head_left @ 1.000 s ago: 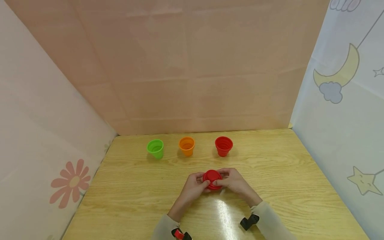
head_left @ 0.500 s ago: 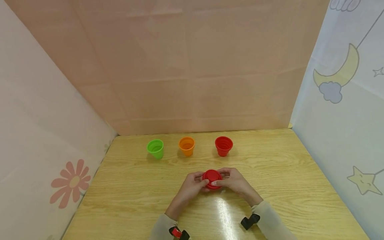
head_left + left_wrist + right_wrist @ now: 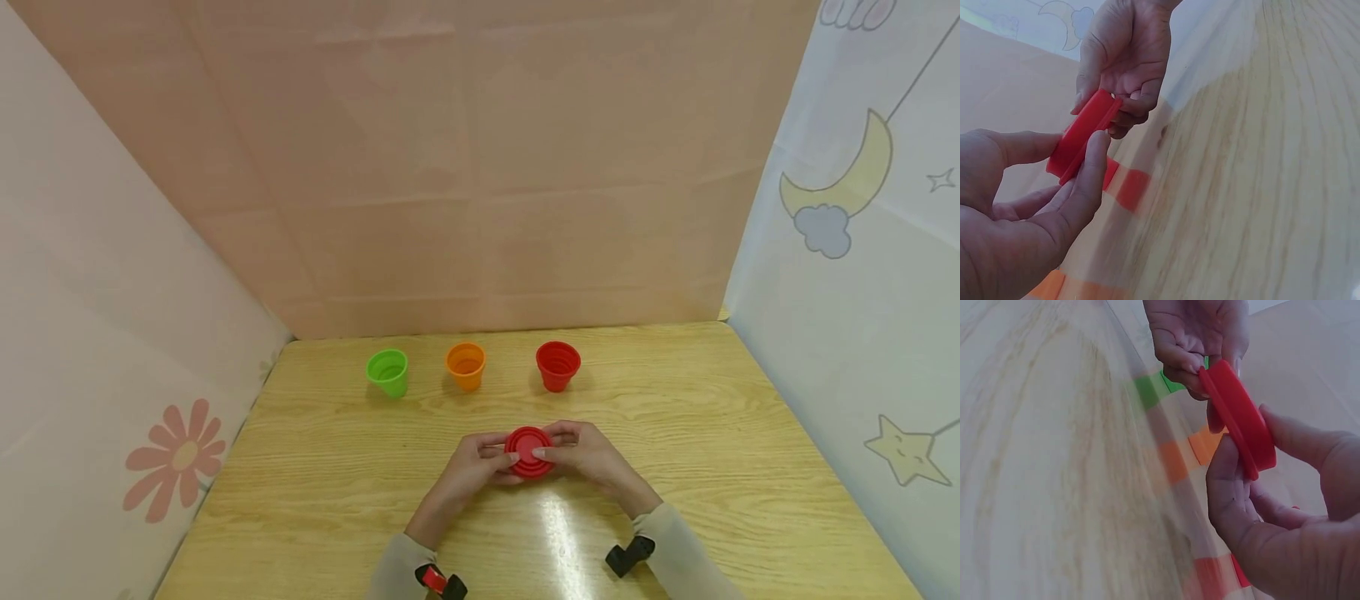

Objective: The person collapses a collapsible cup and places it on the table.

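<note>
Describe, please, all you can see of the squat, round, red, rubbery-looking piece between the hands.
The squat, round, red, rubbery-looking piece shows concentric rings facing the head camera; a rim juts out on the far side. Above the pale wood-grain table, the left hand and right hand pinch it, thumbs on the ringed face.

Free tabletop between left hand and orange cup, the obstacle ahead

in the head view, cannot see the underside of the red disc. in the right wrist view, see only part of the green cup, behind the left hand; in the left, lose part of the orange cup past the bottom edge.
</note>
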Available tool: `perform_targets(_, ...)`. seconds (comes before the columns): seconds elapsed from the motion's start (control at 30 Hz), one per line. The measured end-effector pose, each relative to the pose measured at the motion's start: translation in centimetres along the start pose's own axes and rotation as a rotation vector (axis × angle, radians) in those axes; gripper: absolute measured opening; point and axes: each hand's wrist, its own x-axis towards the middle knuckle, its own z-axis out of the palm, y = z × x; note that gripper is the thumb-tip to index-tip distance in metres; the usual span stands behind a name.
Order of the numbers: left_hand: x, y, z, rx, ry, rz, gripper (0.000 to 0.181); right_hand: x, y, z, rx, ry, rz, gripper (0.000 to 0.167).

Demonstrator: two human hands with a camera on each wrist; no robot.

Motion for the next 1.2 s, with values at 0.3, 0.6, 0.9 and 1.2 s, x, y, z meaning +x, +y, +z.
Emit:
perform_targets(0.3,0.02,-0.11,-0.08,-0.028,-0.003,0.0,0.045,-0.23,-0.08,-0.18,0.079,-0.053,-0.022,0.046)
perform_targets(0.6,0.13,-0.14,-0.19,-0.04,0.016,-0.006,0.043,-0.37,-0.02,-0.42,0.113,-0.084,-0.049,0.046)
perform_targets(0.9,0.38,-0.62,-0.36,-0.058,0.049,0.022,0.043,-0.3,0.34,-0.75,0.14,-0.1,-0.058,0.044)
perform_targets(1.2,0.26,-0.46,-0.66,-0.069,0.025,0.024,0.041,-0.47,0.16,-0.81,0.165,-0.117,-0.046,0.045)
